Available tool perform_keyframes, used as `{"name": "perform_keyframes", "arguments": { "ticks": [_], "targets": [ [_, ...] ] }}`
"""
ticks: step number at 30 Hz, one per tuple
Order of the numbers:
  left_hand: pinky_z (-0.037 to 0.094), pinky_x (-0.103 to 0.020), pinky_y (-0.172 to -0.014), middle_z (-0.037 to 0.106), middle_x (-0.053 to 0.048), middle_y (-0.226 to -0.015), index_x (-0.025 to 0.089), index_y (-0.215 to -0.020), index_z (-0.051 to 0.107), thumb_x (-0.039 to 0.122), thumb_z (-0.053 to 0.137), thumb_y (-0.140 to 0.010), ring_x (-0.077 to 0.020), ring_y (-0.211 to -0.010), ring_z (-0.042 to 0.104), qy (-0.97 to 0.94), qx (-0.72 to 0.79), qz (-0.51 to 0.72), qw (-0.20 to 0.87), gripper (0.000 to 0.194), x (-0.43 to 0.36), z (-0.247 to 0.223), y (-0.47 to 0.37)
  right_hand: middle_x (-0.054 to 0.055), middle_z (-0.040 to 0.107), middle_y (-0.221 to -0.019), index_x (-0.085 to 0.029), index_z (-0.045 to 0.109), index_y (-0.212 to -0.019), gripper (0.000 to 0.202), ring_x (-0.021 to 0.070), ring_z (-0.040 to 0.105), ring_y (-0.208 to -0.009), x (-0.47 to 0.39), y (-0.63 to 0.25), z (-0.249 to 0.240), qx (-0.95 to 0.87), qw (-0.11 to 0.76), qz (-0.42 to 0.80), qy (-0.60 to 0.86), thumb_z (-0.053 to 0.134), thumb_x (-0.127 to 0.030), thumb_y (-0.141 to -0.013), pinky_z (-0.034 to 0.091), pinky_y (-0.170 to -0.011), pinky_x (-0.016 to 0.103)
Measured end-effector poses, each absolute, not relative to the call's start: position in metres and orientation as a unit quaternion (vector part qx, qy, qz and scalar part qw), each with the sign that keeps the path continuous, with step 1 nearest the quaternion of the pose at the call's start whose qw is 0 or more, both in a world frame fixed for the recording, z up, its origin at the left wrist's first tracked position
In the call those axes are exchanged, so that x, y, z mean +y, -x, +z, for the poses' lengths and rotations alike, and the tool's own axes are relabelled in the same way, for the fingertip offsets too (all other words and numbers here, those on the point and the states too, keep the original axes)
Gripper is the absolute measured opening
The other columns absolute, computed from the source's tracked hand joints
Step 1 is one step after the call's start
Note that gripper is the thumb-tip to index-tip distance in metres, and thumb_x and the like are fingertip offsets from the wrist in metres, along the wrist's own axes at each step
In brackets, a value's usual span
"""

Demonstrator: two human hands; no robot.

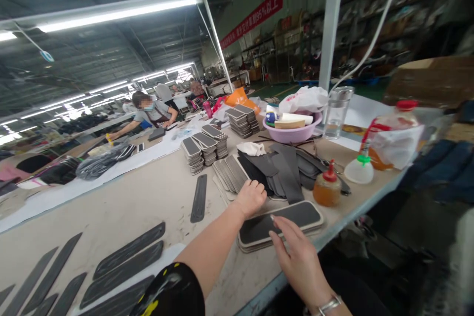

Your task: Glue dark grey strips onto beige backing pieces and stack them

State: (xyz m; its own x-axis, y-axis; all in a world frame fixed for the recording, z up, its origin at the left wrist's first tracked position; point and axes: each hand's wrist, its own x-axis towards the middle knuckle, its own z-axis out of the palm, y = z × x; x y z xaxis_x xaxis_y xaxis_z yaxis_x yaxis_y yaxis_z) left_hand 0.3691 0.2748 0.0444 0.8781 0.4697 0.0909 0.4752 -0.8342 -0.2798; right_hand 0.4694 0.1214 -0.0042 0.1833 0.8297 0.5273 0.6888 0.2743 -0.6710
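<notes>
My left hand [252,198] reaches across to the near edge of a fanned row of pale-edged panels [230,174] and a heap of dark strips [283,170]. Its fingers are curled, and whatever they may hold is hidden. Below it lies a stack of long, rounded dark panels with pale borders [296,216]. Over the front of this stack hovers my right hand [298,256], thumb and forefinger apart, with nothing plainly held. A single dark strip [199,198] lies left of the fanned row.
Several stacked panels [203,140] stand farther back, near a purple basin [291,131]. A glue bottle with red cap [328,187], a green-collared bottle [360,170] and a glass [337,113] line the right. Dark strips [126,252] lie front left. A co-worker [151,111] works beyond.
</notes>
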Motion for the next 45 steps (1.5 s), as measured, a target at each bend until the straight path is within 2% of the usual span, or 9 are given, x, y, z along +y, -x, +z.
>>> {"name": "perform_keyframes", "arguments": {
  "ticks": [10,17,22,25,28,32,36,40,45],
  "targets": [
    [0.045,-0.029,-0.067,0.053,-0.009,-0.094,0.013,-0.108,0.048,0.013,0.036,-0.087,-0.0176,-0.08,0.055,0.949,-0.272,0.02,0.158,0.024,0.298,0.064,-0.372,0.012,0.06,-0.107,-0.018,0.059,-0.11,0.029,0.0211,0.06,-0.093,0.122,-0.468,-0.008,-0.624,0.521,0.134,0.566,0.046,-0.029,-0.087,0.052,-0.081,0.035],
    [0.047,-0.025,-0.059,0.052,-0.006,-0.092,0.015,-0.092,0.052,0.005,0.041,-0.081,-0.0146,-0.069,0.057,0.944,-0.287,-0.016,0.164,0.019,0.306,0.079,-0.371,0.01,0.06,-0.106,-0.018,0.058,-0.11,0.027,0.019,0.056,-0.099,0.119,-0.463,-0.002,-0.62,0.513,0.189,0.563,0.045,-0.022,-0.087,0.049,-0.087,0.033],
    [0.05,-0.027,-0.069,0.055,-0.007,-0.097,0.017,-0.103,0.053,0.005,0.04,-0.082,-0.0161,-0.08,0.059,0.943,-0.284,-0.054,0.165,0.027,0.307,0.1,-0.359,0.01,0.06,-0.105,-0.019,0.058,-0.109,0.026,0.0185,0.057,-0.094,0.119,-0.462,0.001,-0.592,0.539,0.232,0.553,0.046,-0.024,-0.087,0.048,-0.085,0.033],
    [0.047,-0.029,-0.086,0.056,-0.008,-0.108,0.017,-0.115,0.052,0.01,0.041,-0.086,-0.0163,-0.097,0.056,0.931,-0.284,-0.176,0.148,0.032,0.295,0.13,-0.339,0.011,0.059,-0.105,-0.019,0.058,-0.109,0.028,0.0187,0.058,-0.09,0.122,-0.46,0.002,-0.539,0.57,0.292,0.547,0.049,-0.031,-0.086,0.048,-0.082,0.034],
    [0.045,-0.03,-0.091,0.061,-0.006,-0.108,0.019,-0.109,0.061,0.019,0.05,-0.084,-0.0159,-0.098,0.057,0.85,-0.344,-0.39,0.081,0.027,0.267,0.163,-0.308,0.013,0.058,-0.11,-0.017,0.049,-0.12,0.046,0.0206,0.058,-0.093,0.123,-0.45,0.003,-0.451,0.594,0.435,0.505,0.054,-0.042,-0.082,0.047,-0.084,0.037],
    [0.05,-0.03,-0.079,0.068,-0.005,-0.092,0.018,-0.099,0.066,0.028,0.065,-0.072,-0.0163,-0.084,0.062,0.66,-0.466,-0.574,-0.134,0.029,0.216,0.179,-0.254,0.016,0.044,-0.129,-0.022,0.016,-0.14,0.08,0.0213,0.057,-0.101,0.115,-0.425,0.008,-0.321,0.551,0.661,0.395,0.055,-0.054,-0.079,0.047,-0.084,0.038],
    [0.051,-0.023,-0.064,0.068,-0.003,-0.08,0.015,-0.088,0.068,0.026,0.075,-0.058,-0.0137,-0.073,0.063,0.427,-0.52,-0.68,-0.291,0.032,0.16,0.155,-0.199,0.013,0.039,-0.133,-0.03,-0.003,-0.141,0.086,0.019,0.059,-0.097,0.102,-0.399,0.011,-0.269,0.502,0.756,0.322,0.053,-0.055,-0.08,0.047,-0.08,0.036],
    [0.052,-0.021,-0.064,0.068,-0.003,-0.08,0.015,-0.079,0.068,0.018,0.077,-0.051,-0.0128,-0.073,0.063,0.259,-0.566,-0.713,-0.324,0.03,0.1,0.109,-0.155,0.012,0.052,-0.115,-0.023,0.005,-0.142,0.093,0.0182,0.058,-0.088,0.09,-0.38,0.005,-0.397,0.424,0.725,0.37,0.064,-0.043,-0.073,0.048,-0.077,0.036],
    [0.052,-0.021,-0.067,0.068,-0.002,-0.084,0.017,-0.083,0.067,0.017,0.074,-0.055,-0.0119,-0.074,0.063,0.152,-0.614,-0.715,-0.297,0.029,0.04,0.05,-0.118,0.01,0.033,-0.137,-0.022,0.025,-0.14,0.098,0.0264,0.031,-0.124,0.066,-0.353,-0.006,-0.727,0.312,0.45,0.413,0.074,-0.034,-0.057,0.027,-0.104,0.042]
  ]
}}
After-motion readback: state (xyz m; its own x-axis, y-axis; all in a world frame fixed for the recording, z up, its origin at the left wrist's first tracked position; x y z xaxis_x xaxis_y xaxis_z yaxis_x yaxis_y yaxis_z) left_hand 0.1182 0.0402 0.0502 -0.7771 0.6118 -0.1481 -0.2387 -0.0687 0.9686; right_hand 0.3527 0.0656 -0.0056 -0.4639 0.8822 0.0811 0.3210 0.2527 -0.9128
